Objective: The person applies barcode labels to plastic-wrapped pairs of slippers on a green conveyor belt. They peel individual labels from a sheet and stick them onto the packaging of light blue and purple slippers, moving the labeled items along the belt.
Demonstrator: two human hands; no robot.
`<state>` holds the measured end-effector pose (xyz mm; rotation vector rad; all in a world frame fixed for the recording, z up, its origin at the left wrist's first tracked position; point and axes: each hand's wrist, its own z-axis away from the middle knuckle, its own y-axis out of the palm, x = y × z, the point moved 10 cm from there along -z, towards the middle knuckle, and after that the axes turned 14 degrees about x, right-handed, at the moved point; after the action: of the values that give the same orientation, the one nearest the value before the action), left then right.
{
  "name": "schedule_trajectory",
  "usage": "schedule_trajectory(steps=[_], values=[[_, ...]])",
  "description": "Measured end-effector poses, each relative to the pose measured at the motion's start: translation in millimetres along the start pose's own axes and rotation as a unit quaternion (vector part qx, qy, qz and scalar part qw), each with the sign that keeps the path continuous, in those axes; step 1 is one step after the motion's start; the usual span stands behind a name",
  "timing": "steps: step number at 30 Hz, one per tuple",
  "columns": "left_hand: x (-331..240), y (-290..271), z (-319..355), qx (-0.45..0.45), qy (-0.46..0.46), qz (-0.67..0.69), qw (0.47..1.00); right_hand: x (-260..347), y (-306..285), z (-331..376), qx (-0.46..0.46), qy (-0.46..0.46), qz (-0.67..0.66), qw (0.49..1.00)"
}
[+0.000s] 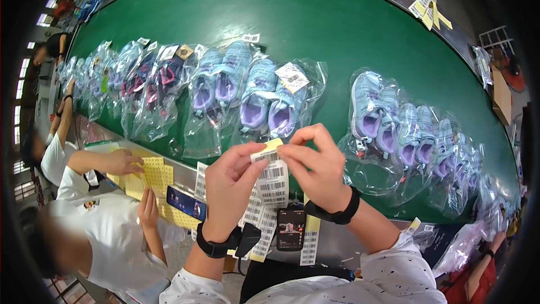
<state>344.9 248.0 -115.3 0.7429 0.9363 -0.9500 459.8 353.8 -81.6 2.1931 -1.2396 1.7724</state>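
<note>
Between my hands hangs a strip of white barcode labels (272, 183) with yellow backing showing at its upper end. My left hand (232, 177) pinches the left side of that end between thumb and fingers. At the upper right corner, the closed fingertips of my right hand (316, 160) grip the strip; whether a single label is between them is too small to tell. Just beyond my hands, light-blue shoes with purple linings (261, 101) lie in clear plastic bags. One bag bears a white label (292, 77).
More bagged shoes (374, 110) line the green conveyor belt (225, 5) to the right. More label strips (309, 242) and a phone (291, 229) lie by my waist. At left, a co-worker handles yellow label sheets (152, 177) near another phone (187, 202).
</note>
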Motion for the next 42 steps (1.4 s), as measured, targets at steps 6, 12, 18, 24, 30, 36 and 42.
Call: schedule_trajectory(steps=[6, 12, 18, 24, 30, 36, 42], values=[[16, 3, -17, 0.033, -0.015, -0.021, 0.999, -10, -3, -2, -0.004, 0.027, -0.07, 0.997], [21, -12, -21, -0.017, -0.013, -0.011, 1.0, -206, -70, -5, -0.24, 0.265, -0.326, 0.875], [38, -15, -15, -0.015, -0.037, -0.044, 0.998, -317, -46, -9, -0.122, 0.438, -0.306, 0.836], [43, -16, -11, -0.032, -0.022, -0.034, 0.999, -325, -30, -18, -0.111, 0.478, -0.329, 0.807], [48, -5, -9, -0.023, -0.028, -0.029, 0.999, -328, -34, -17, -0.151, 0.463, -0.345, 0.802], [49, -9, 2, -0.045, -0.013, 0.003, 0.999, -319, -74, -22, -0.164, 0.452, -0.283, 0.83], [56, 9, 6, -0.034, -0.028, -0.007, 0.999, -330, -34, -19, -0.091, 0.498, -0.312, 0.804]])
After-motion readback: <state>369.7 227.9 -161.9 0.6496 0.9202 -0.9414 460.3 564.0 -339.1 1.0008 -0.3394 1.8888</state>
